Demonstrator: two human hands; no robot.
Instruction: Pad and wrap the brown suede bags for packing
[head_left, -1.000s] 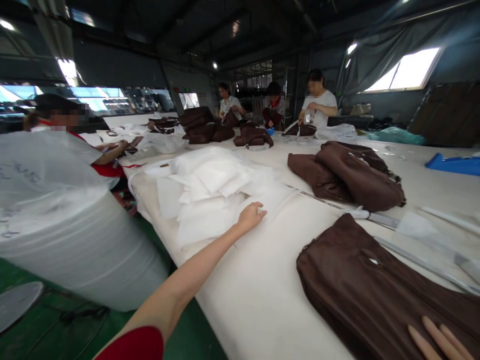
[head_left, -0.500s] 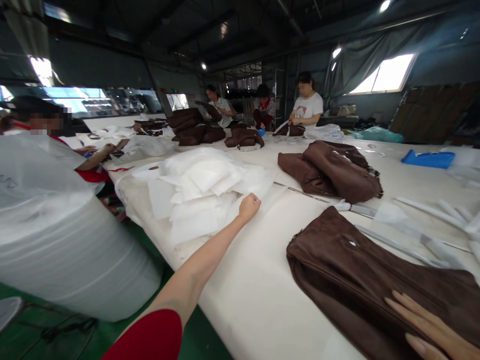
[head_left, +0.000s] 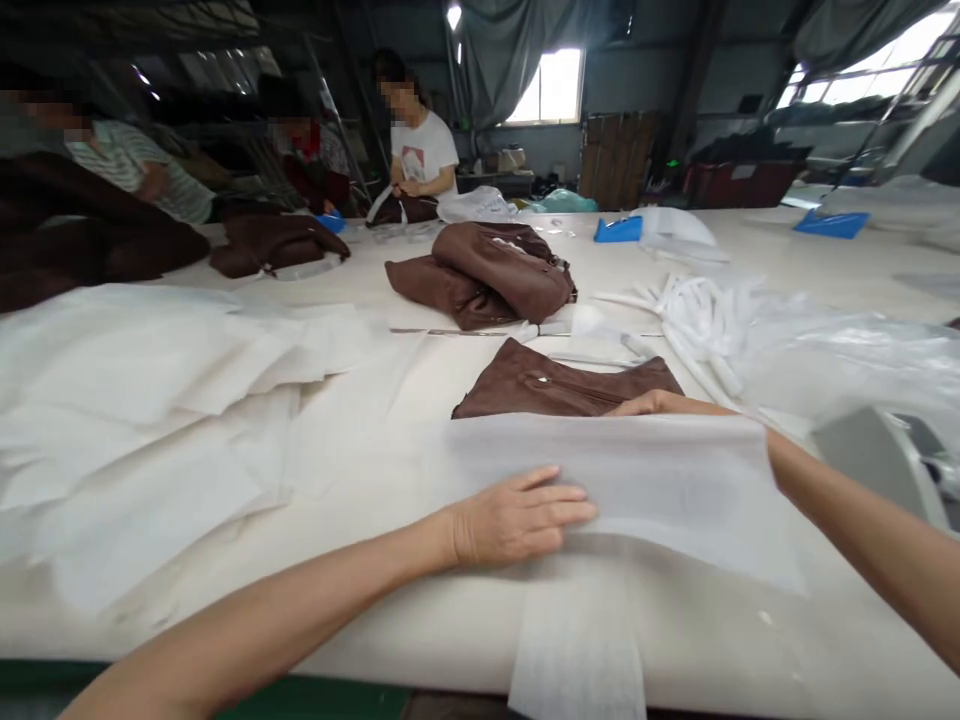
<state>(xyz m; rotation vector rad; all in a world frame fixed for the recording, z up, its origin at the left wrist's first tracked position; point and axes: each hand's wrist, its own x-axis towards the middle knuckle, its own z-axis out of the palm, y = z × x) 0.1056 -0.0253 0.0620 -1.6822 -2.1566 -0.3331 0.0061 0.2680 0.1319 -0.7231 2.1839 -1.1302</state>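
My left hand (head_left: 517,517) lies on a translucent white foam sheet (head_left: 682,490), its fingers stretched out and slightly spread. Behind the sheet's upper edge, my right hand (head_left: 651,402) rests at the brown leather-like bag (head_left: 547,380); most of its fingers are hidden by the sheet. Only the far part of that bag shows, with a zipper line and a small white spot. The sheet covers the near part. A narrow white strip (head_left: 577,640) hangs over the table's front edge below the sheet.
A pile of white sheets (head_left: 142,400) lies at left. Farther back sit a folded brown bag (head_left: 487,275), white strips (head_left: 705,320), clear plastic (head_left: 862,370) and a blue holder (head_left: 619,230). A grey object (head_left: 870,460) stands at right. Co-workers, one in a white shirt (head_left: 424,150), are across the table.
My view has swung right. My left hand has moved from the sheet pile to over the brown bag, where a white sheet now lies. My right hand is now partly behind that sheet.
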